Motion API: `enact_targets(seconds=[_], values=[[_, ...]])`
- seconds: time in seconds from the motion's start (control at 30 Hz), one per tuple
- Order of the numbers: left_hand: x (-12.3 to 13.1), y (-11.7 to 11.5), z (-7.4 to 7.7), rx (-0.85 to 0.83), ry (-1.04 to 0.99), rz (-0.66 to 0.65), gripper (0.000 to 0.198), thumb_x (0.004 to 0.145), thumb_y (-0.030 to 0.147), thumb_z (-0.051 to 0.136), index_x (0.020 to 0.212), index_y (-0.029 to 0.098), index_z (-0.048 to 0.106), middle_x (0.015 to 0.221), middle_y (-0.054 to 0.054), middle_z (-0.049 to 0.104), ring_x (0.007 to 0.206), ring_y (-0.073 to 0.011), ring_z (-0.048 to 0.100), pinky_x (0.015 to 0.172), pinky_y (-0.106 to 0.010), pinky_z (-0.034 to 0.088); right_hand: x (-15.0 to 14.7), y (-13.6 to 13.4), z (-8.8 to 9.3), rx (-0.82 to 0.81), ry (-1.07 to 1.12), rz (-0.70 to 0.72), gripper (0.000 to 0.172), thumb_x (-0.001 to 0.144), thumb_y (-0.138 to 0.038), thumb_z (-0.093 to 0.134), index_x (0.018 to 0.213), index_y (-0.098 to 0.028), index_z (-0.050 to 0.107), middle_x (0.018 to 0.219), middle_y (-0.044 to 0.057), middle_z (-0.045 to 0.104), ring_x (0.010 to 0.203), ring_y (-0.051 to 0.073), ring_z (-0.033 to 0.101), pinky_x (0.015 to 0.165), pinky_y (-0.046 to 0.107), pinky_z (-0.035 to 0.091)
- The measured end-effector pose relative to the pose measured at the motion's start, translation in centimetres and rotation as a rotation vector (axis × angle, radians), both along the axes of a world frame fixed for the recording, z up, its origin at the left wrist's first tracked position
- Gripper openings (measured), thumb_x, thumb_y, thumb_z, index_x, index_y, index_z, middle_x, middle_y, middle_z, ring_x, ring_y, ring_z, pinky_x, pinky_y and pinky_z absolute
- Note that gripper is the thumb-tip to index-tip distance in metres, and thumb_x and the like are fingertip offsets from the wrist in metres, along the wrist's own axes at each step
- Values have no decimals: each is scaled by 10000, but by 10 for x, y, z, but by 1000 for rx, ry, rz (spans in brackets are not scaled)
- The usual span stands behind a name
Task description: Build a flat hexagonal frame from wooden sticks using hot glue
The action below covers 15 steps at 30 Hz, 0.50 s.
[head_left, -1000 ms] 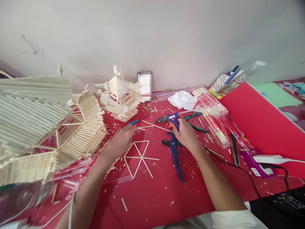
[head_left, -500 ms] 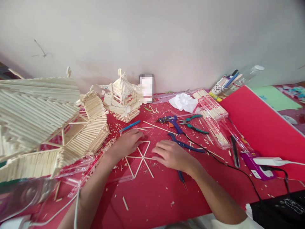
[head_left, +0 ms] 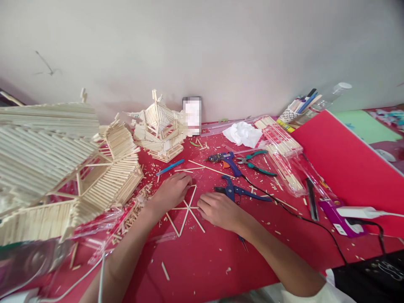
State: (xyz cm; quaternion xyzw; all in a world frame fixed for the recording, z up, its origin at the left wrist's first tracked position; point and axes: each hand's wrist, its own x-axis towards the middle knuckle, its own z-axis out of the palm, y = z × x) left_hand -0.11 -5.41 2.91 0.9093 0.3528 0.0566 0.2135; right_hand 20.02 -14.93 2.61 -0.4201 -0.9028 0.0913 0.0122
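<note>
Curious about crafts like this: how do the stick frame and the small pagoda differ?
The stick frame lies flat; the small pagoda stands upright. The frame has wide gaps; the pagoda's roof packs sticks closely. The left hand and right hand are at the frame; neither touches the pagoda. Both use pale sticks.

Stick frame (head_left: 188, 207) pt. hidden, phone scrn (head_left: 193, 115) blurred

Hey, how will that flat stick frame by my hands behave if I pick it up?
The stick frame is probably light, its sticks being thin. It might twist or break at the centre, where several meet. It seems unlikely to roll, lying flat on the red table.
</note>
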Motion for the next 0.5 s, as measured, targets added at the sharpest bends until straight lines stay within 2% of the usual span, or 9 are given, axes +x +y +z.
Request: enact_targets(seconds=[0.2,0.3,0.5], values=[[0,-2,6,17,31,64,162,987,131,482,982,175,638,1044,-94,687,996,-235,651,898,-370,534,4,3,-3,47,19,-7,145,978,-98,561,899,-161,666,915,77,689,846,207,635,723,312,476],[2,-3,5,22,18,57,102,1003,226,547,1035,178,631,1092,-95,683,1045,-248,646,919,-380,535,4,3,-2,43,7,-12,138,981,-107,561,914,-158,670,921,75,692,851,211,635,726,313,477],[6,-5,0,16,35,62,194,951,300,680,1094,187,613,1138,-97,680,1106,-269,638,960,-399,532,3,3,-2,45,18,-22,125,972,-97,569,924,-155,668,916,68,692,853,214,646,728,314,481]])
